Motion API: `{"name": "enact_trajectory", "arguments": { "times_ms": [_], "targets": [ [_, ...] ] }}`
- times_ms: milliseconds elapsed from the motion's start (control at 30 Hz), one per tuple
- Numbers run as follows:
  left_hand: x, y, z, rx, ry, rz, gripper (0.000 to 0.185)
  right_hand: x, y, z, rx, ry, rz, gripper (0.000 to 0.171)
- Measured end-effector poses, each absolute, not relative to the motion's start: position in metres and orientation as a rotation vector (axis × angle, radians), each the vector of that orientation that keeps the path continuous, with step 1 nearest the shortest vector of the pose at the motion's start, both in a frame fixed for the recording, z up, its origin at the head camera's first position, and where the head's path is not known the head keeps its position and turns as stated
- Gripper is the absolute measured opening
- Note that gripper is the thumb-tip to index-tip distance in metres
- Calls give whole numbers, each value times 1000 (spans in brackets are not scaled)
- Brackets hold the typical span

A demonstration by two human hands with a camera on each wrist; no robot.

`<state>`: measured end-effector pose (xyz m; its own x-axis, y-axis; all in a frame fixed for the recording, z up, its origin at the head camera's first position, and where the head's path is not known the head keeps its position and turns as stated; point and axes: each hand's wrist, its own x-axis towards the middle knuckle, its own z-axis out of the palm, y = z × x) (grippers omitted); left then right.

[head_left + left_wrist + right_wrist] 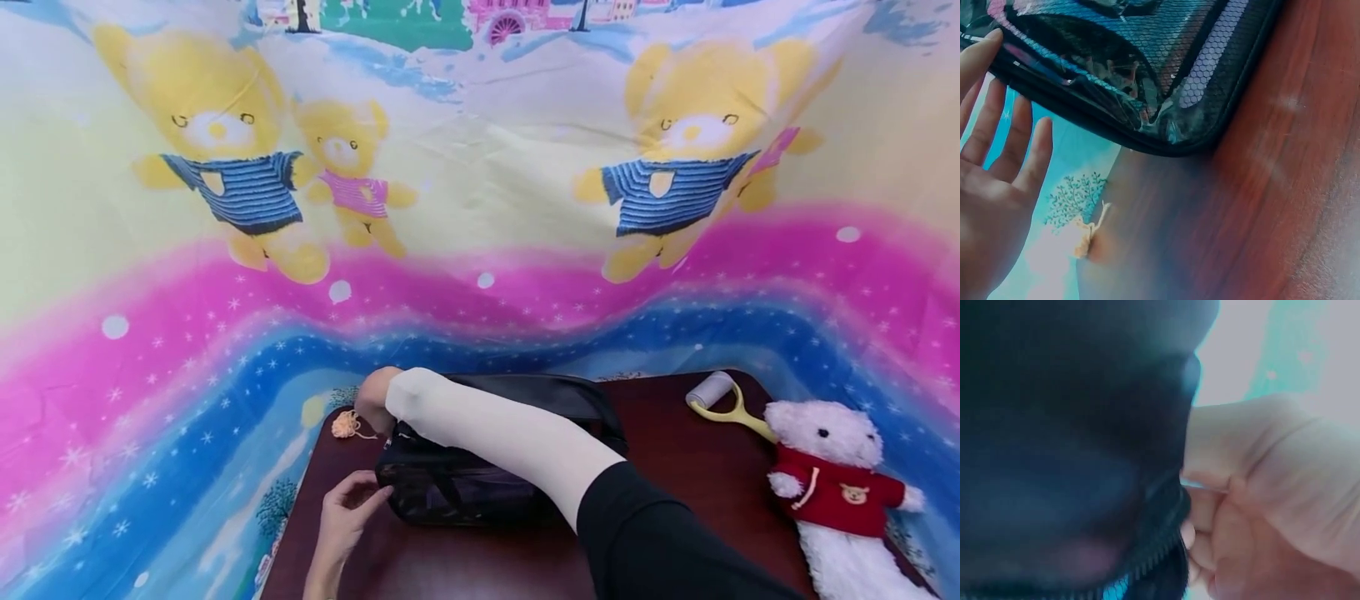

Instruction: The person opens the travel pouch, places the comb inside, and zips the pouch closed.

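Note:
A black zippered bag (480,496) with a see-through mesh side lies on the dark wood table. At its left end my left hand (347,512) holds the edge, thumb on the near side. In the left wrist view the thumb of that hand (997,150) presses the bag's rim (1085,119), and the other fingers reach behind it. My right hand (377,400) reaches across to the bag's far left corner. In the right wrist view the right hand (1260,500) has its fingers curled at the zipper (1154,556); their tips are partly hidden by the bag.
Left of the bag lies a ball of peach yarn (345,425). At the far right are a yellow-handled lint roller (712,392) and a white plush bear (832,483) in a red sweater. A printed cloth (480,208) hangs behind and around the table (465,571).

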<state>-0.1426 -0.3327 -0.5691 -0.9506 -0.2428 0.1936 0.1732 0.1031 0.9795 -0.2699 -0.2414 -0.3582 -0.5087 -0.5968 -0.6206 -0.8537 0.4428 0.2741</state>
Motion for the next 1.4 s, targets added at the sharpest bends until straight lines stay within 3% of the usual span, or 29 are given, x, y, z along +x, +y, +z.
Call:
{"name": "enact_trajectory", "arguments": {
  "times_ms": [200, 467, 667, 967, 1200, 1400],
  "targets": [
    [-143, -337, -567, -49, -2115, -1916, 20, -280, -230, -354, -1292, 2267, 511, 29],
    [-147, -350, -561, -262, -2207, -1908, 16, -282, -198, -332, -1753, 2304, 413, 12],
    [-151, -355, -558, -294, -2288, -1915, 16, -284, -148, -319, -1947, 2334, 285, 15],
    [-154, -358, -553, -349, -2388, -1880, 16, -294, -51, -332, -2144, 2399, -138, 19],
    [-150, -359, -547, -295, -2451, -1857, 19, -291, 8, -345, -2141, 2399, -450, 17],
    [-151, -346, -532, -195, -2518, -1829, 18, -289, 28, -359, -1867, 2289, -769, 9]
  ]
}}
